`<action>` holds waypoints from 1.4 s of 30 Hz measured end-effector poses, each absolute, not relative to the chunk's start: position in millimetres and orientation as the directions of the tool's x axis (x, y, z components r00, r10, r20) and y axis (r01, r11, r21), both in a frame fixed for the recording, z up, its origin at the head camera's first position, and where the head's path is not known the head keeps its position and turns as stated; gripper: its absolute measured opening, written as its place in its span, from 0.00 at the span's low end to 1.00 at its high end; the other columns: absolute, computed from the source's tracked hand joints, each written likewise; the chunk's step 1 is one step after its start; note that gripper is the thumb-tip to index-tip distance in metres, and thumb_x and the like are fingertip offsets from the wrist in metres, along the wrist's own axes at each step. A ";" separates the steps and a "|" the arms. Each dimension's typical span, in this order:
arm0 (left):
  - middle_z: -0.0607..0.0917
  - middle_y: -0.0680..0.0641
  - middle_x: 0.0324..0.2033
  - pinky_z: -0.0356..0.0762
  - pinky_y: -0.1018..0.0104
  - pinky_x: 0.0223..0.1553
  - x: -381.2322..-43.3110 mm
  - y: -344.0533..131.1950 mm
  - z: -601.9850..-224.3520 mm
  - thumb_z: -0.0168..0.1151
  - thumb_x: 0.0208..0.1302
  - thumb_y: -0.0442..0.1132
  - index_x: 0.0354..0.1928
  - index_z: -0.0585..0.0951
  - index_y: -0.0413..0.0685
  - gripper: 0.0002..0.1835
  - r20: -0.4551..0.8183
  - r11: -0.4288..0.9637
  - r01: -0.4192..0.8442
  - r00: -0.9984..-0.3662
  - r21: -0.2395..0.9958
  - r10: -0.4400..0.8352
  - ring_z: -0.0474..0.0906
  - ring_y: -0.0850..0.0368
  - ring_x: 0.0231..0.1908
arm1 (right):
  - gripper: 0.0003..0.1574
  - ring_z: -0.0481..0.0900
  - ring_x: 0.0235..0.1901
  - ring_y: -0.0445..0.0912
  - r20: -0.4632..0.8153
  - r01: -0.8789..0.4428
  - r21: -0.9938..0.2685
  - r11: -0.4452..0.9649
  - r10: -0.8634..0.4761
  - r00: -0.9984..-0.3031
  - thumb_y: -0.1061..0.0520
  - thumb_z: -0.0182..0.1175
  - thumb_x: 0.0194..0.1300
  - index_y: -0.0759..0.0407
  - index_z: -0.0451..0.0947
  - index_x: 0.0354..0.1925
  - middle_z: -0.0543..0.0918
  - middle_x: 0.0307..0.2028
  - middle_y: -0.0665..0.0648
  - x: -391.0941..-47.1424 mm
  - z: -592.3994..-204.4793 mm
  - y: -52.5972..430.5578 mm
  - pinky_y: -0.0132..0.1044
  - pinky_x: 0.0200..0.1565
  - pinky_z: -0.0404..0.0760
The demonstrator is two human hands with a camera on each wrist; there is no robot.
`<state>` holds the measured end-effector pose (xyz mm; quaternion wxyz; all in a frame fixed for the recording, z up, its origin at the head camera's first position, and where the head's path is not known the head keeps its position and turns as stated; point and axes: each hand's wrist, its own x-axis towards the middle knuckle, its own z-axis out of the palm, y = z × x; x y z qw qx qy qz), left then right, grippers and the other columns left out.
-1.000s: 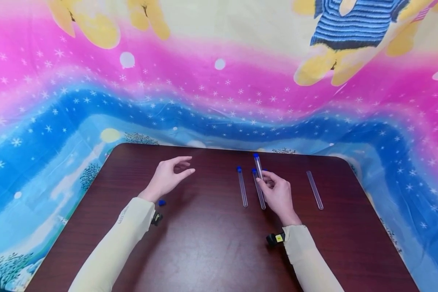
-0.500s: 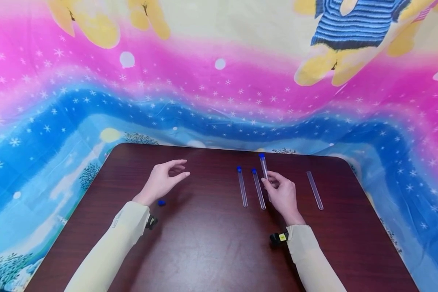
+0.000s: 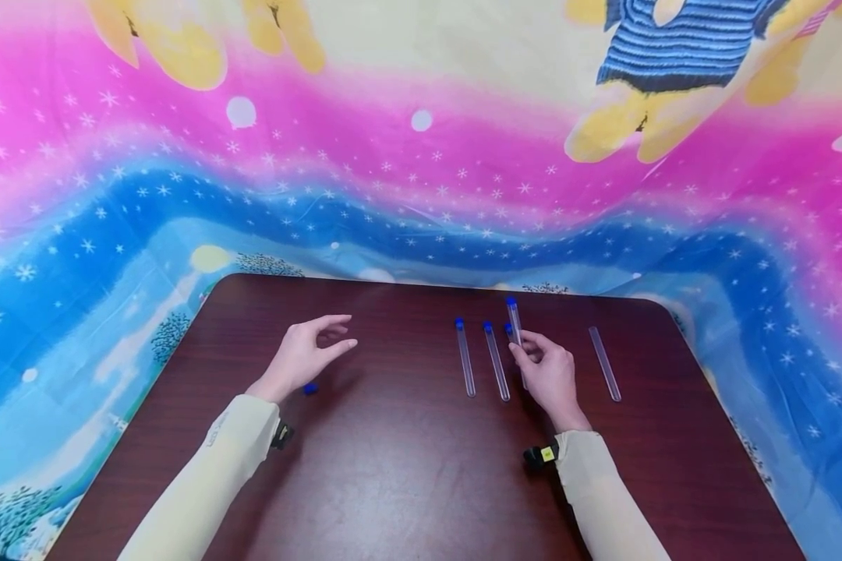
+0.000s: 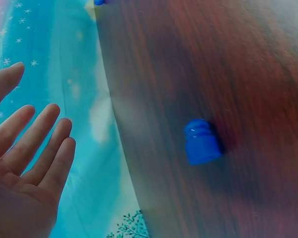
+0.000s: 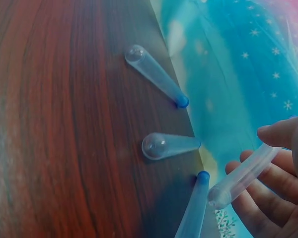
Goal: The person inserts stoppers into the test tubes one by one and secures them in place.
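My right hand pinches a clear test tube with a blue cap between thumb and fingers, cap end pointing away. Under it lies another capped test tube, mostly hidden by the hand in the head view. Just left of this hand, two more blue-capped test tubes, a nearer one and a farther one, lie side by side. My left hand hovers over the table's left part, fingers spread and holding nothing. Close by its wrist, a loose blue cap lies on the wood.
An uncapped clear test tube lies to the right of my right hand. All of this is on a dark reddish-brown table with rounded far corners. A patterned cloth hangs behind and around it.
My right hand has shifted right with the capped test tube, from over the middle tube on the table to over the one beside it. My left hand has drawn back left, still empty.
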<state>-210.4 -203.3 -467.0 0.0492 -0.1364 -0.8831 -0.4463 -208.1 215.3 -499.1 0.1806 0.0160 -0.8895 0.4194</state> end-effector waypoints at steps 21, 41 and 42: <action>0.82 0.38 0.58 0.74 0.41 0.59 -205.1 -235.9 -479.4 0.81 0.53 0.39 0.70 0.73 0.41 0.42 0.064 0.713 0.246 -0.960 0.657 0.273 0.78 0.40 0.58 | 0.20 0.88 0.33 0.51 0.343 -0.146 -0.704 0.695 0.153 -0.927 0.55 0.70 0.68 0.61 0.85 0.56 0.89 0.37 0.59 -210.6 -508.0 234.2 0.51 0.36 0.85; 0.85 0.49 0.38 0.79 0.51 0.46 -202.8 -248.1 -492.3 0.81 0.48 0.33 0.46 0.86 0.43 0.21 -0.085 0.809 0.231 -0.941 0.540 0.326 0.80 0.50 0.41 | 0.21 0.88 0.32 0.48 0.307 -0.062 -0.673 0.737 0.202 -0.930 0.53 0.70 0.67 0.59 0.85 0.56 0.89 0.36 0.57 -213.9 -513.5 259.9 0.40 0.32 0.82; 0.84 0.49 0.37 0.79 0.52 0.46 -202.9 -248.1 -492.1 0.81 0.49 0.33 0.46 0.86 0.43 0.20 -0.092 0.811 0.223 -0.943 0.541 0.321 0.80 0.50 0.41 | 0.21 0.88 0.32 0.48 0.304 -0.057 -0.668 0.742 0.202 -0.931 0.53 0.70 0.67 0.59 0.85 0.56 0.89 0.36 0.58 -214.4 -513.8 261.4 0.42 0.32 0.82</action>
